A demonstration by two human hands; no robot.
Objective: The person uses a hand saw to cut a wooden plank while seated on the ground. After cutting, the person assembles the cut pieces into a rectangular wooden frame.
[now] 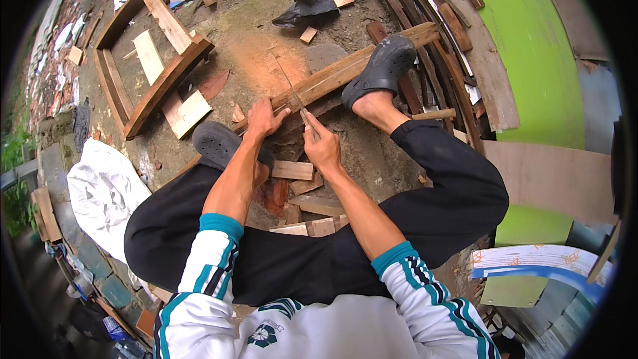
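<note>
A long wooden beam (341, 70) lies slantwise on the ground, running from beside my left foot up to the right. My left hand (264, 118) grips it near its lower end, thumb pointing toward the saw. In my right hand (322, 146) is the handle of a thin-bladed handsaw (288, 81). The blade crosses the beam just right of my left hand, and its tip points away from me over orange sawdust (266, 60). My right clog (382, 70) rests on the beam's far part. The left clog (219, 143) is beside its near end.
A curved wooden frame (166, 86) lies at the left, with loose boards around it. Offcuts (292, 170) sit between my legs. A black plastic bag (309, 3) lies ahead. Long strips of wood (425, 60) are stacked at right, beside a green panel (531, 46). White cloth (103, 193) lies left.
</note>
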